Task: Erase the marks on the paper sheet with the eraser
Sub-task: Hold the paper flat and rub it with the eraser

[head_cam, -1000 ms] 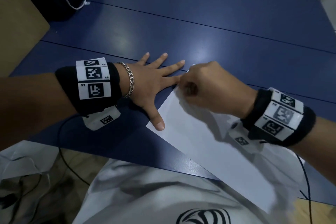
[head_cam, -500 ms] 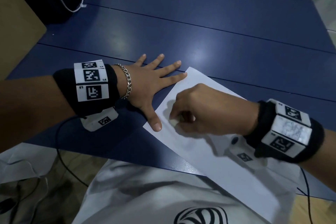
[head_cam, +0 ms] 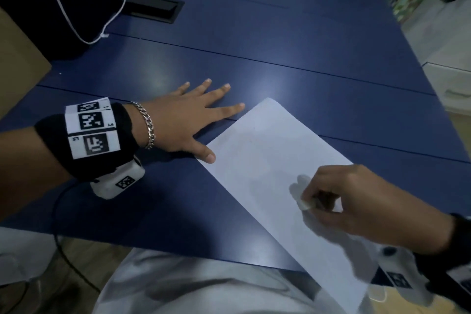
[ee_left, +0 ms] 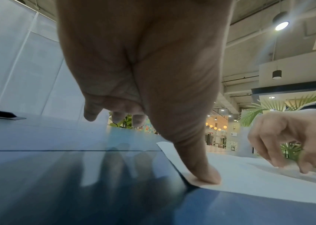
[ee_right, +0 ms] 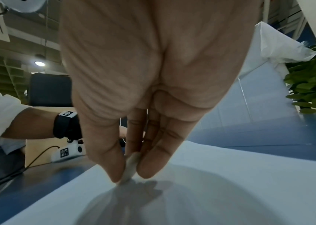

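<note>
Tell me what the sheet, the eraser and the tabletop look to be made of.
Sheet: thin white paper, matte; it lies flat with a crisp edge.
Eraser: probably rubber or vinyl, a dull off-white nub pinched by the right hand; too blurred to be sure.
Tabletop: smooth blue laminate or painted board, semi-gloss; it reflects light and shows panel seams.

Two hands [head_cam: 178, 122], one paper sheet [head_cam: 267, 160], one eraser [head_cam: 305, 203].

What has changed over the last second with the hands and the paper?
The right hand, pinching the eraser, has slid from the far corner of the paper sheet toward the person, to the sheet's middle. The eraser stayed in the same pinch. The left hand stayed flat on the blue table, its thumb pressing the sheet's edge. The sheet seems not to have shifted.
</note>
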`<control>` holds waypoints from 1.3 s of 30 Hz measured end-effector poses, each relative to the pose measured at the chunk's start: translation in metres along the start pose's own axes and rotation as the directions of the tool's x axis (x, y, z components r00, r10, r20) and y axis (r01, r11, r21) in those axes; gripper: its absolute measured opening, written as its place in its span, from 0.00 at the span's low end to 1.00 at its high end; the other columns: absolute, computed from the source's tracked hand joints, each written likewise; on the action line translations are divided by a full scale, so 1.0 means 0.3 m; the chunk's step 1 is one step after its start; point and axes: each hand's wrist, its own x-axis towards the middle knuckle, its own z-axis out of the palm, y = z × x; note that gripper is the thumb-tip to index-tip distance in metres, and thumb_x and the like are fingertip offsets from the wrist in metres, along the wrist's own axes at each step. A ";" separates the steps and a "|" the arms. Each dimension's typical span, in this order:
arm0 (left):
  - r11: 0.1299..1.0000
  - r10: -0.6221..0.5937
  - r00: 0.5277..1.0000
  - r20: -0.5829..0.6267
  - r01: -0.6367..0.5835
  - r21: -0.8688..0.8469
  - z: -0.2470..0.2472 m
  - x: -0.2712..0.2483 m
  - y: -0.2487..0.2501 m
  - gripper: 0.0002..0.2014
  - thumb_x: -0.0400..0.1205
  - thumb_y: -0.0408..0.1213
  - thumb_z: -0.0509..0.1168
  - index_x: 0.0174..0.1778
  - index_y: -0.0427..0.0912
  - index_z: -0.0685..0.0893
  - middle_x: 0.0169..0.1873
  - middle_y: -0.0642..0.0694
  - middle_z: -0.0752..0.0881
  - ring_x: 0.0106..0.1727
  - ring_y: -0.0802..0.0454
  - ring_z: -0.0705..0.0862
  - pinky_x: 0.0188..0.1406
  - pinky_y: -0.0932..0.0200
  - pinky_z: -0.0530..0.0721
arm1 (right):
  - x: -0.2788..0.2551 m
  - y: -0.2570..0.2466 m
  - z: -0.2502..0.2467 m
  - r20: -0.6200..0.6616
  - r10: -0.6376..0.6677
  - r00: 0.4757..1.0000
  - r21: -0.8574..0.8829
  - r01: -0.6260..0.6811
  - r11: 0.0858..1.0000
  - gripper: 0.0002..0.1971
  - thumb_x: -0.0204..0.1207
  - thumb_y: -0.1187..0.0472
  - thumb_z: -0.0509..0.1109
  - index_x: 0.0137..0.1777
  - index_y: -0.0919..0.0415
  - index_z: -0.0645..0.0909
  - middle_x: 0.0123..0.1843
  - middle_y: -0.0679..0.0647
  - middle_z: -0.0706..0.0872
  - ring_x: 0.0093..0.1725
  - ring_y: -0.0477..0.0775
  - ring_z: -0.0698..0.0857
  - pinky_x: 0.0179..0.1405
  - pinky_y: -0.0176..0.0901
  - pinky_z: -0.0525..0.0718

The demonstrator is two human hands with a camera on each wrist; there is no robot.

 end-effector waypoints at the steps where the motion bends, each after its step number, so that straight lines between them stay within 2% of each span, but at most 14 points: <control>1: 1.000 0.003 1.000 0.005 -0.003 0.007 -0.002 0.004 0.008 0.55 0.77 0.77 0.65 0.85 0.77 0.27 0.91 0.54 0.28 0.93 0.39 0.33 0.92 0.33 0.45 | -0.010 -0.005 0.012 -0.005 -0.003 1.000 -0.005 0.003 1.000 0.03 0.77 0.50 0.77 0.47 0.41 0.86 0.43 0.36 0.84 0.45 0.42 0.86 0.43 0.36 0.85; 7: 1.000 0.005 0.998 0.061 -0.005 -0.001 -0.006 0.026 0.045 0.42 0.87 0.69 0.57 0.87 0.77 0.32 0.92 0.52 0.29 0.94 0.40 0.35 0.92 0.37 0.47 | -0.066 -0.032 0.071 0.001 0.001 1.000 -0.007 -0.001 1.000 0.02 0.81 0.48 0.71 0.49 0.43 0.83 0.46 0.38 0.80 0.43 0.47 0.85 0.42 0.40 0.86; 11: 0.987 0.074 0.992 0.099 -0.059 -0.150 -0.014 0.035 0.069 0.40 0.89 0.62 0.61 0.86 0.81 0.37 0.93 0.54 0.32 0.94 0.43 0.37 0.93 0.38 0.46 | -0.079 -0.026 0.062 0.015 0.012 1.000 -0.009 -0.012 1.000 0.02 0.81 0.49 0.73 0.48 0.44 0.83 0.46 0.39 0.80 0.44 0.47 0.85 0.43 0.39 0.85; 13: 0.980 0.112 0.988 0.111 -0.091 -0.180 -0.016 0.045 0.076 0.45 0.84 0.68 0.66 0.87 0.81 0.39 0.93 0.54 0.33 0.94 0.44 0.36 0.93 0.36 0.46 | -0.081 -0.021 0.049 0.049 0.019 0.999 -0.013 -0.018 1.000 0.01 0.81 0.50 0.73 0.49 0.44 0.84 0.47 0.39 0.81 0.45 0.47 0.86 0.43 0.38 0.85; 16: 0.987 0.112 0.981 0.160 -0.091 -0.134 -0.010 0.066 0.084 0.54 0.72 0.80 0.68 0.86 0.84 0.37 0.92 0.54 0.30 0.93 0.40 0.34 0.91 0.29 0.43 | -0.076 -0.019 0.002 0.152 0.038 0.988 -0.041 -0.032 0.999 0.01 0.80 0.52 0.74 0.48 0.45 0.85 0.49 0.40 0.83 0.50 0.45 0.85 0.45 0.39 0.85; 19: 0.991 0.096 0.976 0.197 -0.076 -0.106 -0.001 0.086 0.090 0.59 0.65 0.86 0.68 0.83 0.87 0.33 0.90 0.55 0.25 0.92 0.38 0.29 0.89 0.25 0.37 | -0.037 -0.022 -0.052 0.233 0.070 0.970 -0.075 -0.054 0.996 0.03 0.77 0.52 0.74 0.48 0.44 0.84 0.49 0.38 0.84 0.51 0.40 0.84 0.47 0.41 0.87; 24: 0.996 0.058 0.975 0.212 -0.042 -0.076 0.006 0.100 0.092 0.63 0.60 0.87 0.69 0.80 0.89 0.30 0.88 0.58 0.22 0.91 0.35 0.26 0.86 0.19 0.37 | 0.149 -0.072 -0.050 0.006 -0.043 0.999 -0.013 0.043 0.999 0.07 0.77 0.55 0.78 0.54 0.47 0.91 0.45 0.41 0.88 0.45 0.44 0.84 0.47 0.33 0.82; 27: 0.998 0.046 0.977 0.209 -0.037 -0.046 -0.001 0.099 0.097 0.63 0.58 0.88 0.68 0.78 0.90 0.28 0.89 0.58 0.23 0.91 0.33 0.28 0.85 0.16 0.40 | 0.274 -0.091 -0.033 -0.138 -0.078 0.987 -0.099 0.064 0.993 0.04 0.78 0.56 0.75 0.48 0.52 0.91 0.40 0.47 0.89 0.41 0.50 0.85 0.48 0.41 0.80; 29: 0.999 0.043 0.978 0.206 -0.037 -0.031 -0.005 0.096 0.100 0.61 0.57 0.90 0.67 0.72 0.94 0.25 0.89 0.57 0.24 0.91 0.31 0.30 0.85 0.14 0.42 | 0.340 -0.098 -0.029 -0.191 -0.043 0.981 -0.113 0.021 0.993 0.05 0.78 0.55 0.73 0.46 0.52 0.91 0.39 0.48 0.89 0.40 0.55 0.86 0.50 0.49 0.83; 31: 0.999 0.041 0.978 0.204 -0.036 -0.028 -0.007 0.094 0.099 0.59 0.56 0.91 0.66 0.66 0.95 0.24 0.90 0.58 0.25 0.91 0.28 0.31 0.84 0.13 0.44 | 0.379 -0.101 -0.024 -0.197 -0.022 0.980 -0.122 -0.002 0.993 0.06 0.78 0.52 0.71 0.47 0.48 0.90 0.41 0.47 0.88 0.39 0.53 0.86 0.51 0.55 0.86; 32: 0.999 0.044 0.979 0.201 -0.038 -0.033 -0.008 0.094 0.100 0.59 0.55 0.91 0.66 0.67 0.96 0.24 0.90 0.58 0.25 0.91 0.27 0.32 0.84 0.12 0.45 | 0.384 -0.105 -0.021 -0.177 -0.027 0.984 -0.148 0.001 0.989 0.07 0.76 0.50 0.70 0.46 0.46 0.90 0.41 0.46 0.88 0.38 0.53 0.86 0.50 0.56 0.87; 35: 0.998 0.045 0.981 0.186 -0.038 -0.041 -0.013 0.095 0.102 0.63 0.55 0.90 0.68 0.77 0.93 0.31 0.91 0.56 0.28 0.91 0.24 0.35 0.82 0.11 0.47 | 0.361 -0.127 -0.012 0.004 -0.112 0.994 -0.173 0.111 0.979 0.12 0.72 0.48 0.63 0.41 0.49 0.88 0.39 0.47 0.87 0.36 0.54 0.86 0.43 0.55 0.86; 37: 0.999 0.040 0.983 0.180 -0.034 -0.036 -0.015 0.094 0.104 0.64 0.54 0.90 0.68 0.79 0.91 0.31 0.91 0.57 0.28 0.91 0.23 0.36 0.82 0.10 0.48 | 0.348 -0.137 -0.024 0.088 -0.155 0.984 -0.168 0.168 0.971 0.09 0.71 0.52 0.67 0.40 0.52 0.88 0.37 0.47 0.87 0.34 0.55 0.85 0.41 0.55 0.86; 39: 0.999 0.041 0.983 0.180 -0.036 -0.033 -0.014 0.092 0.102 0.63 0.53 0.91 0.66 0.75 0.94 0.29 0.91 0.57 0.28 0.91 0.23 0.37 0.82 0.11 0.49 | 0.379 -0.115 -0.051 0.016 -0.097 0.995 -0.217 0.098 0.971 0.05 0.72 0.54 0.71 0.39 0.50 0.88 0.36 0.46 0.85 0.34 0.55 0.84 0.41 0.55 0.86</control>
